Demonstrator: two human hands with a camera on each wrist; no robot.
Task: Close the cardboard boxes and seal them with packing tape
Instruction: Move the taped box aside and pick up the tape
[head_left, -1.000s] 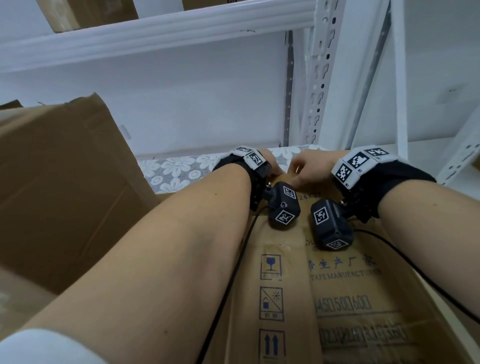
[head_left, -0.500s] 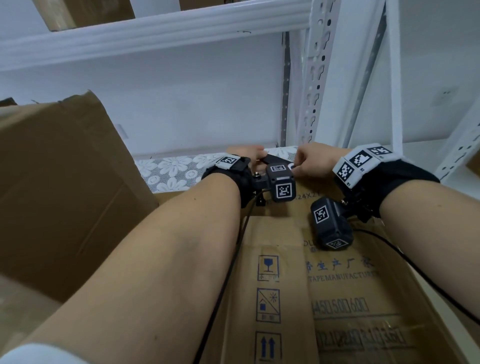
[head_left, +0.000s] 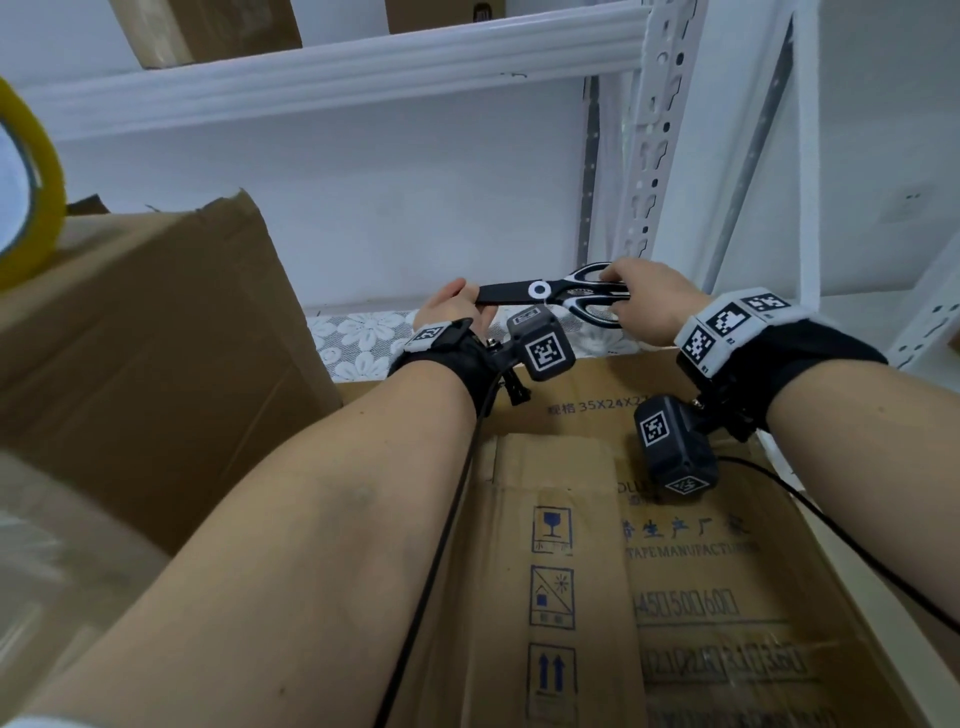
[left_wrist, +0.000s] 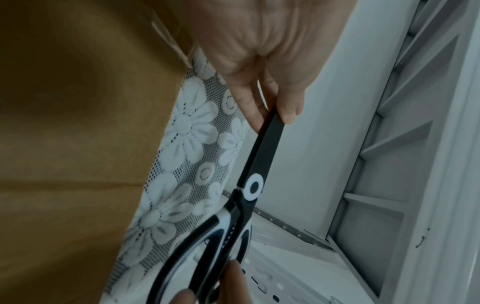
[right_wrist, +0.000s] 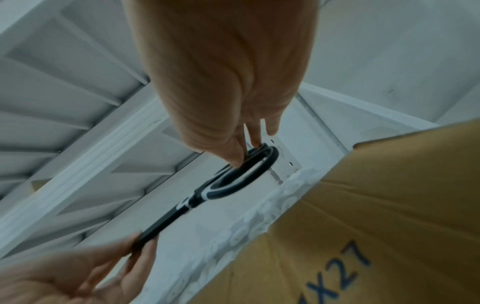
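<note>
A pair of black scissors (head_left: 540, 292) with white-trimmed handles is held level in the air beyond the far edge of a closed cardboard box (head_left: 597, 545) with blue print. My left hand (head_left: 457, 306) pinches the tip of the shut blades (left_wrist: 270, 139) between thumb and fingers. My right hand (head_left: 644, 301) grips the handle loops (right_wrist: 249, 170). A roll of yellowish packing tape (head_left: 26, 187) sits at the far left on top of a second, taller cardboard box (head_left: 156, 353).
A white lace cloth with flowers (head_left: 363, 338) covers the shelf surface behind the boxes. White metal shelving uprights (head_left: 654, 130) and a shelf beam (head_left: 337, 73) stand close behind. More cardboard boxes (head_left: 208, 26) rest on the upper shelf.
Both hands have risen from the far edge of the box. The scissors, hidden before, are now lifted clear, the left hand on the blades and the right on the handles.
</note>
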